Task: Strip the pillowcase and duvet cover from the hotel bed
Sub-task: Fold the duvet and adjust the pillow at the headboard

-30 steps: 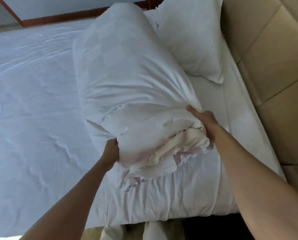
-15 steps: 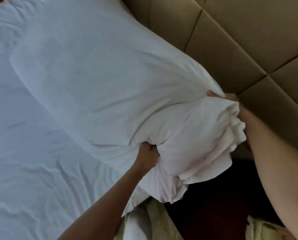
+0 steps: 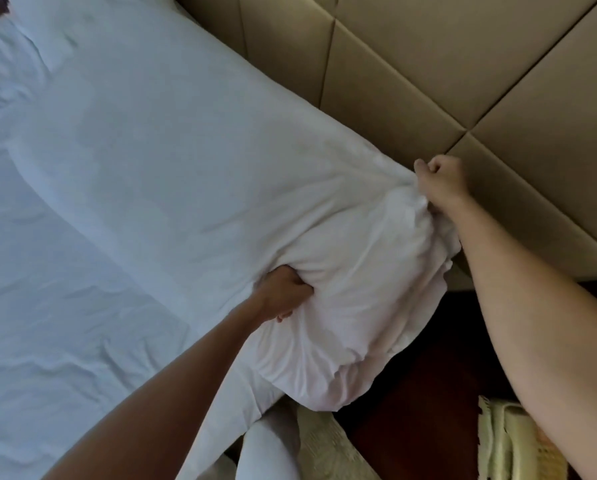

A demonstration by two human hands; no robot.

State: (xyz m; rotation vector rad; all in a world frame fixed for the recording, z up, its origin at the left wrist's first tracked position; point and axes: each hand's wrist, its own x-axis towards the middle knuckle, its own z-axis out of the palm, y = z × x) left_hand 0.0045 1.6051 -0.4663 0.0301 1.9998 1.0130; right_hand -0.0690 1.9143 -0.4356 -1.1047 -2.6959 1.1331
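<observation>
A large white pillow in its pillowcase (image 3: 172,161) lies slanted across the bed, its near end hanging past the mattress corner. My left hand (image 3: 285,294) grips a bunch of the pillowcase fabric on the near side of that end. My right hand (image 3: 441,180) is clenched on the pillowcase edge at the far side, next to the headboard. The cloth is gathered and wrinkled between the two hands. I cannot see the pillowcase opening clearly.
A beige padded headboard (image 3: 428,64) fills the upper right. The white bed sheet (image 3: 47,341) covers the mattress on the left. Dark floor (image 3: 411,410) lies below the pillow end, with white and cream cloth (image 3: 276,452) and a pale knitted item (image 3: 508,445) near it.
The pillow has swung from upright on the bed toward the headboard and mattress corner. Both hands kept their hold, and the right hand has shifted up to the pillowcase's far edge.
</observation>
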